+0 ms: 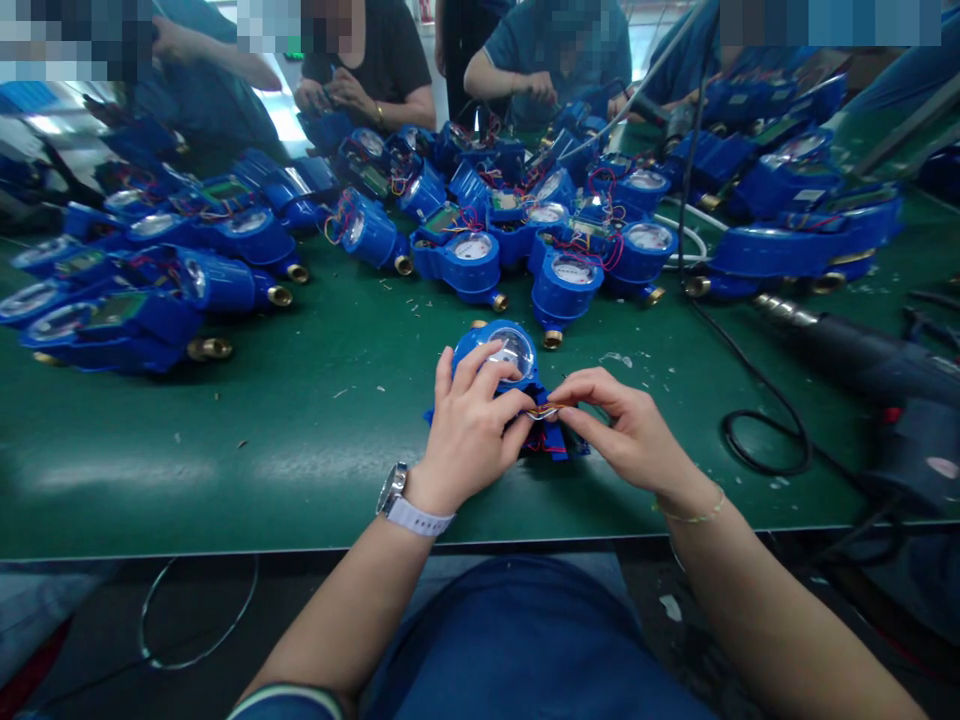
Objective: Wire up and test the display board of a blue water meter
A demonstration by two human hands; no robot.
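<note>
The blue water meter [480,335] lies on the green counter [315,470] in front of the person, its brass-fitted neighbours grouped farther back. The left hand [474,425] rests over the meter's clear dial cover [517,348] with fingers spread, while its thumb and index finger close on a small bundle of coloured wires [543,411]. The right hand [628,430] pinches the same bundle just beside, thumb against fingertips. The step in hand appears to be gathering or joining these wires, though their ends are hidden by the fingers. To do it well, the left hand should steady the meter without pressing hard, the strands should lie flat and untwisted, and any pull should be light, since thin leads could come loose.
</note>
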